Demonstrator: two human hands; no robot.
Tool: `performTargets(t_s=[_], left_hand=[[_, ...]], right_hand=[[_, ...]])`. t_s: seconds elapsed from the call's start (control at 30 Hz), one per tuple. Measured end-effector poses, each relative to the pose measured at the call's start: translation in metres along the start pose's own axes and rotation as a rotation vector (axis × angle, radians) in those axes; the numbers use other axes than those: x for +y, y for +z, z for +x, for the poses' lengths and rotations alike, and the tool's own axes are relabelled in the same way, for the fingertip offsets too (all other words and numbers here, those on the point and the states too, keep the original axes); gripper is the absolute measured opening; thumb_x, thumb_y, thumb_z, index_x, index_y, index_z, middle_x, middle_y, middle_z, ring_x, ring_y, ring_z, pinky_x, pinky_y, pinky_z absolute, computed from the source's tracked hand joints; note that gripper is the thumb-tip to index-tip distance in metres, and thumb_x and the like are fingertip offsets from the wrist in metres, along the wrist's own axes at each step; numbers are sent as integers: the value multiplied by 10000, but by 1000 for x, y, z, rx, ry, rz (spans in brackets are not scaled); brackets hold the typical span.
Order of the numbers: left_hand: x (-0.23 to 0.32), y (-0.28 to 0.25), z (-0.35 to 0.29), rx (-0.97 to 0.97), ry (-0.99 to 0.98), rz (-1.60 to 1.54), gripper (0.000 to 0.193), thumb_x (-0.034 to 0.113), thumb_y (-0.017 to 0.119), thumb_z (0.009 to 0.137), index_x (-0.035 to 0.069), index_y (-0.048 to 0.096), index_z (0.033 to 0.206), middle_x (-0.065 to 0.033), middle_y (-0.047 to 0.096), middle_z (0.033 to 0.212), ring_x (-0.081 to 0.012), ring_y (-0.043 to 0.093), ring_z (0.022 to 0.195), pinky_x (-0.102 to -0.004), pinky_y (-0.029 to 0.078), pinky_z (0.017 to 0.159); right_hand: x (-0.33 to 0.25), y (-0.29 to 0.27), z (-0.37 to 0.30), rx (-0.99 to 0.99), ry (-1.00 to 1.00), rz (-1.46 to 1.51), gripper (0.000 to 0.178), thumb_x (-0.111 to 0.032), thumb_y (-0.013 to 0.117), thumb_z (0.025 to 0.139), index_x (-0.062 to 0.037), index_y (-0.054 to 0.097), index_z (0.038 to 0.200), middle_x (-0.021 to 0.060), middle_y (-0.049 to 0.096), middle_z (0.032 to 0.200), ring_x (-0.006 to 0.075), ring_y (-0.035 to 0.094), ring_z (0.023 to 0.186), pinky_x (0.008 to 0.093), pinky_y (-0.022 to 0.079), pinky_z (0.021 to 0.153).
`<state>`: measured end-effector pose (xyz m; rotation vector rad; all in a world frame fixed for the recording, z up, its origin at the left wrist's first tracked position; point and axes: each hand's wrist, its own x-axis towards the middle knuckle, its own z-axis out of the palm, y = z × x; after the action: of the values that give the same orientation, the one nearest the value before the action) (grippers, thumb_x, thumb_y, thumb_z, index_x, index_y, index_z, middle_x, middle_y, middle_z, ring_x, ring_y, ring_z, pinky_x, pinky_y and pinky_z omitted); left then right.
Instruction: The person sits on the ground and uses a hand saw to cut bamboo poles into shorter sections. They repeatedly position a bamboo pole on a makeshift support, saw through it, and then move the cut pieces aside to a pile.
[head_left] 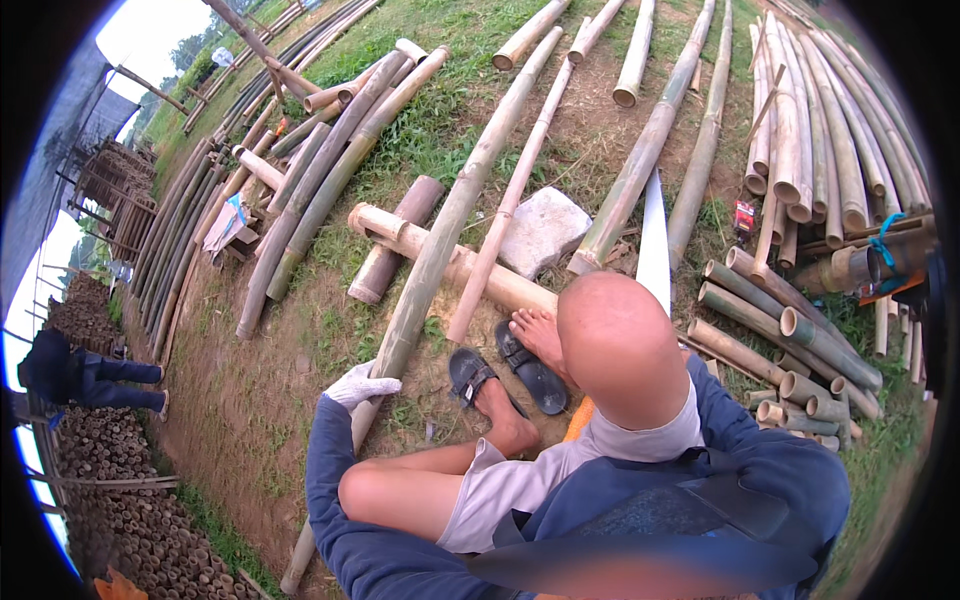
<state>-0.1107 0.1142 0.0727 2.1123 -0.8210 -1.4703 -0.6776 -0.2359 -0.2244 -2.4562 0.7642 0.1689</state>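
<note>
My left hand (362, 386), in a white knit glove, is closed around a long green-grey bamboo pole (440, 255). The pole slants from the far middle down past my left side. It lies across a thicker pale bamboo piece (480, 276), whose far-left end rests on a short brown bamboo log (388, 250). Behind my raised knee my right hand is hidden. A pale, flat, tapering blade like a saw's (654, 250) sticks out beyond that knee; what holds it cannot be seen. To the right of the long pole lies a thinner bamboo pole (510, 205).
A pale stone block (543, 232) sits ahead of my feet. Cut bamboo lengths (790, 330) pile up at right, with long poles (815, 120) behind them. More poles (335, 170) lie at far left. Another person (80, 375) stands at the left edge near stacked bamboo (130, 500).
</note>
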Motion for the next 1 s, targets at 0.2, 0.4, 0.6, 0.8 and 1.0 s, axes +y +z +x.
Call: performTargets(t_s=[0.2, 0.4, 0.6, 0.8, 1.0], left_hand=[[-90, 77, -102, 253, 124, -677, 569, 377, 724, 1069, 44, 622, 1518, -73, 752, 1266, -186, 722, 1082, -339, 581, 903], [-108, 193, -202, 729, -35, -1184, 586, 575, 604, 1104, 98, 697, 1431, -58, 792, 1236, -174, 720, 910, -313, 488, 655], [-112, 261, -271, 906, -358, -709, 561, 426, 708, 1070, 34, 661, 1469, -124, 761, 1314, -227, 730, 1060, -368, 534, 882], [-56, 220, -282, 1251, -328, -23, 593, 261, 819, 1025, -28, 627, 1506, -188, 738, 1383, -273, 728, 1237, -413, 560, 1102], [56, 182, -133, 1004, 113, 279, 823, 382, 902, 922, 10, 580, 1582, -232, 678, 1524, -358, 666, 1409, -443, 507, 1210]], right_hand=[[-91, -101, 134, -61, -142, 528, 678, -514, 688, 1067, -46, 587, 1547, 180, 669, 1442, 322, 672, 1292, 436, 571, 1050], [-236, -170, 266, -291, 274, 1859, 723, -612, 764, 1032, -137, 570, 1542, 108, 631, 1411, 289, 661, 1261, 457, 571, 1105], [-248, -169, 326, -101, 128, 2391, 742, -433, 857, 1004, -74, 469, 1524, 241, 644, 1324, 477, 663, 1245, 707, 540, 1109], [-278, -153, 261, -222, 166, 2338, 619, -282, 875, 1004, -94, 529, 1482, 180, 658, 1317, 378, 667, 1208, 583, 580, 1082], [-318, -159, 173, -394, 129, 1990, 600, -295, 818, 1053, -83, 541, 1541, 168, 663, 1384, 336, 666, 1266, 535, 573, 1095]])
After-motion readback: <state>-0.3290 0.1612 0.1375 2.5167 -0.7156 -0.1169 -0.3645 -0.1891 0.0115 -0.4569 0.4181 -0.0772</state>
